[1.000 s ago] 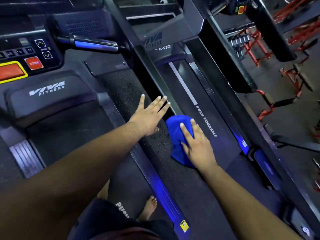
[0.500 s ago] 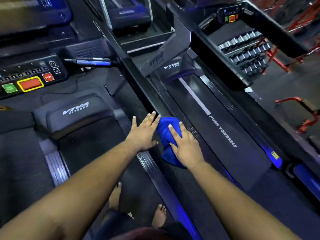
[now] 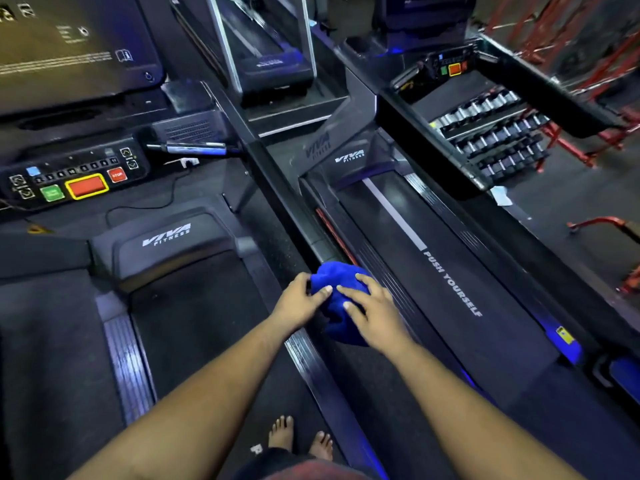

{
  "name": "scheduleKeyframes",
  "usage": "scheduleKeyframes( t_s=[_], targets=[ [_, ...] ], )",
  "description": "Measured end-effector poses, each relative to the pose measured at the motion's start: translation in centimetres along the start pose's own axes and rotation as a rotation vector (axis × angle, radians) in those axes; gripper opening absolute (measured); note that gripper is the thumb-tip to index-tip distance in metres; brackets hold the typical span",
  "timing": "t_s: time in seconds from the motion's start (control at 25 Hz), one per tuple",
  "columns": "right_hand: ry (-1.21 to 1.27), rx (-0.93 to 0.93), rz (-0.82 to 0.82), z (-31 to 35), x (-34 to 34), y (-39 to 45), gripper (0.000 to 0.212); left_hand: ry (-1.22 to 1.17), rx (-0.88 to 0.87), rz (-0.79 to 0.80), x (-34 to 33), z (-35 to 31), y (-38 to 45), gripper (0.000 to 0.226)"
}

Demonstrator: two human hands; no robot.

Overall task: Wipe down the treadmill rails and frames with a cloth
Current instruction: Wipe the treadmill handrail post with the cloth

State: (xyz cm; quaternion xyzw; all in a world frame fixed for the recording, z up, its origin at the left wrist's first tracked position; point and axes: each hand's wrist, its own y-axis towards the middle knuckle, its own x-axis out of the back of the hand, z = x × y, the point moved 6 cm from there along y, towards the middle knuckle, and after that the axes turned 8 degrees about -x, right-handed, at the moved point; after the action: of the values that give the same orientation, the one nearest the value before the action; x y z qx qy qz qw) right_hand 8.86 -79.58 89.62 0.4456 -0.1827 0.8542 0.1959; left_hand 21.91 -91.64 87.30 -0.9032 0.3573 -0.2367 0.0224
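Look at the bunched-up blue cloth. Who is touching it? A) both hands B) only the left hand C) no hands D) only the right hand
A: the left hand and the right hand both rest their fingers on the bunched-up blue cloth, which sits between the two black treadmills, by the side rail of the right-hand black treadmill.

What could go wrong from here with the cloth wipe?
The bunched blue cloth covers little rail, so strips may get missed. Both hands, left hand and right hand, lean far forward, so a slip seems possible. Bare feet stand close to the rail edge.
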Motion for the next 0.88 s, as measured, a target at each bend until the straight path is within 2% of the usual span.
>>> scheduleKeyframes(
  t_s=[0.04,0.12,0.24,0.36,0.44,0.56,0.64,0.72,0.84,0.88],
  targets=[
    [0.127,-0.013,-0.064,-0.4,0.9,0.2,0.045,0.016,0.001,-0.015,-0.2,-0.1,0.2,0.03],
    [0.194,-0.096,-0.059,-0.9,2.0,0.6,0.056,0.001,0.01,-0.019,-0.6,-0.2,0.3,0.024],
    [0.032,-0.197,0.089,-1.4,1.4,0.9,0.077,0.016,0.014,-0.012,-0.8,-0.7,0.0,0.026],
    [-0.127,-0.218,0.179,-1.8,1.0,1.7,0.072,0.108,0.003,0.018,-1.0,-1.0,0.0,0.036],
    [-0.223,-0.16,0.158,-1.6,1.2,2.5,0.064,0.156,-0.015,-0.015,-1.3,-0.7,0.2,0.035],
    [-0.145,0.004,0.201,-1.9,1.6,4.1,0.068,0.228,-0.072,-0.175,-1.8,0.0,0.4,0.033],
    [-0.12,0.096,0.257,-2.4,1.6,5.3,0.063,0.163,-0.07,-0.249,-2.8,0.3,0.5,0.03],
    [-0.095,0.214,0.242,-2.7,1.3,6.5,0.061,0.114,-0.058,-0.362,-4.3,0.3,0.0,0.035],
    [0.193,0.398,0.169,-3.8,0.3,8.8,0.062,0.117,-0.088,-0.638,-5.9,0.4,-0.2,0.042],
    [0.302,0.463,0.175,-4.8,-0.4,9.1,0.056,0.127,-0.091,-0.736,-6.8,0.6,-0.7,0.044]
  ],
)
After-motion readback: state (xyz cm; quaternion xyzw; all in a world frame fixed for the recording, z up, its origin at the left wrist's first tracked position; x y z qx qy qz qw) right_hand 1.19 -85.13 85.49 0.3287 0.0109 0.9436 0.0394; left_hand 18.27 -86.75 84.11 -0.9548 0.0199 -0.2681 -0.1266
